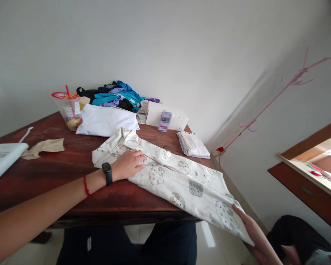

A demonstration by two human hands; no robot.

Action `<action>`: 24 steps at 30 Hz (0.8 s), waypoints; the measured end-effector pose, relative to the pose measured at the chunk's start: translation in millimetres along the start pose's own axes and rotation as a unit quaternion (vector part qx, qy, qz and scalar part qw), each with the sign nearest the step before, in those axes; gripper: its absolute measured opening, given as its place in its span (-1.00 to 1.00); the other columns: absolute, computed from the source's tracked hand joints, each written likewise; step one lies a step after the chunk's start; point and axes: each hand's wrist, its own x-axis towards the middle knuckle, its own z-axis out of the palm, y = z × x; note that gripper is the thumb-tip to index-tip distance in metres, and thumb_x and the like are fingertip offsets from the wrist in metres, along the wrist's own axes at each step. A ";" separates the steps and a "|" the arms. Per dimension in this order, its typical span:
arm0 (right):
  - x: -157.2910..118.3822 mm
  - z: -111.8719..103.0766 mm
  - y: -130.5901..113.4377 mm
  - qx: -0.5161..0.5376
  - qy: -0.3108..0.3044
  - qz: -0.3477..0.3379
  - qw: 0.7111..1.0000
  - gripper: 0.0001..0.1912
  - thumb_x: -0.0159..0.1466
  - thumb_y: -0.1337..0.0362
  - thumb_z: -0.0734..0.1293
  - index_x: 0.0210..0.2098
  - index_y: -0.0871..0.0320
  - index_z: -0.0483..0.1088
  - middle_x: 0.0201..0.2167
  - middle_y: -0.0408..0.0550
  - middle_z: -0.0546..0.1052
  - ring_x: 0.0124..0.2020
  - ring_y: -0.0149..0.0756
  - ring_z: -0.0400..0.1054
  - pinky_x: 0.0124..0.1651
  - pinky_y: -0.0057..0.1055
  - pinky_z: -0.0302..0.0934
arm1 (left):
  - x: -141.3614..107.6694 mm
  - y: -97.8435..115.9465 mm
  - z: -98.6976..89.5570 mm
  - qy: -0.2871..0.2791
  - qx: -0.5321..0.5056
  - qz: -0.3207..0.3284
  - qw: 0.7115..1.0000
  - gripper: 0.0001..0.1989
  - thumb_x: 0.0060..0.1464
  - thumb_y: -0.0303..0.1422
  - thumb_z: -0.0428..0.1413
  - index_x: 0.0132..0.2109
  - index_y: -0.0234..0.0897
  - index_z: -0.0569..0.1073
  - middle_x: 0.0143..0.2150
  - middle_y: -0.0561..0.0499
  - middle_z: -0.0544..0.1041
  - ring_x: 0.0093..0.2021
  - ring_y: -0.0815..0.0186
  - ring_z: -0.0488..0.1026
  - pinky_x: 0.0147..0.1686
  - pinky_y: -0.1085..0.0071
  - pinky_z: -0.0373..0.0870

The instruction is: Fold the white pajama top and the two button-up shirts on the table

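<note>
Two hands touch soft, creased, cat-print cloth (pixel 179 173).

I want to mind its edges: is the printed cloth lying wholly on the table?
No, the printed cloth runs past the table's edge to the right hand.

A room that appears domestic is seen, furnished with a dark wooden table (pixel 79 191) set against a plain pale wall (pixel 165 48). Everyday belongings are gathered on it: heaped clothes (pixel 118 96), a plastic drink cup (pixel 68 112) with a red straw and a white box (pixel 176 119). A pink coat stand (pixel 276 95) is placed beside a wood-framed opening (pixel 320 154), above tiled flooring (pixel 143 233).
</note>
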 end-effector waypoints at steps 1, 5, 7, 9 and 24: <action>1.8 -5.9 -2.7 -0.037 0.001 0.034 0.999 -0.51 -0.01 0.04 0.59 -0.20 0.22 0.56 -0.40 0.14 0.66 -0.44 0.07 0.58 -0.47 -0.24 0.45 | 0.6 -3.8 -4.6 -0.010 0.000 -0.001 1.000 -0.70 0.29 -0.20 0.08 0.02 -0.23 0.58 -0.03 -0.12 0.58 -0.01 0.07 0.49 0.04 0.19 0.34; 6.5 -21.6 2.2 -0.201 0.016 0.031 0.979 -0.46 0.01 -0.16 0.53 -0.40 0.23 0.51 -0.49 0.10 0.61 -0.49 -0.08 0.52 -0.48 -0.34 0.33 | -1.4 -31.0 -23.5 -0.098 -0.060 -0.001 0.993 -0.69 0.19 -0.09 0.15 -0.09 -0.19 0.59 -0.08 -0.06 0.60 -0.06 0.11 0.52 -0.05 0.33 0.33; 9.7 -24.7 6.9 -0.297 0.057 -0.070 0.951 -0.45 0.02 -0.22 0.48 -0.44 0.18 0.45 -0.58 -0.02 0.53 -0.55 -0.14 0.44 -0.49 -0.33 0.27 | -2.8 -46.7 -31.7 -0.136 -0.083 -0.016 0.987 -0.68 0.17 -0.06 0.15 -0.13 -0.20 0.57 -0.13 -0.04 0.61 -0.13 0.14 0.52 -0.14 0.38 0.32; 14.3 -23.6 8.0 -0.377 0.139 -0.180 0.898 -0.44 0.06 -0.25 0.43 -0.34 0.15 0.43 -0.53 -0.07 0.51 -0.52 -0.14 0.42 -0.44 -0.29 0.27 | -1.3 -58.9 -39.0 -0.165 -0.088 -0.030 0.982 -0.67 0.21 -0.07 0.09 -0.21 -0.23 0.54 -0.25 -0.03 0.60 -0.25 0.18 0.50 -0.25 0.41 0.28; 60.7 8.3 1.8 -0.455 0.041 -0.462 0.761 -0.65 0.38 -0.03 0.27 -0.24 0.08 0.54 -0.16 0.03 0.50 -0.08 -0.07 0.41 -0.03 -0.20 0.29 | 49.6 -95.6 -36.4 -0.241 -0.082 -0.034 0.967 -0.55 0.21 0.00 -0.05 -0.30 -0.30 0.47 -0.30 0.02 0.59 -0.26 0.26 0.43 -0.21 0.52 0.26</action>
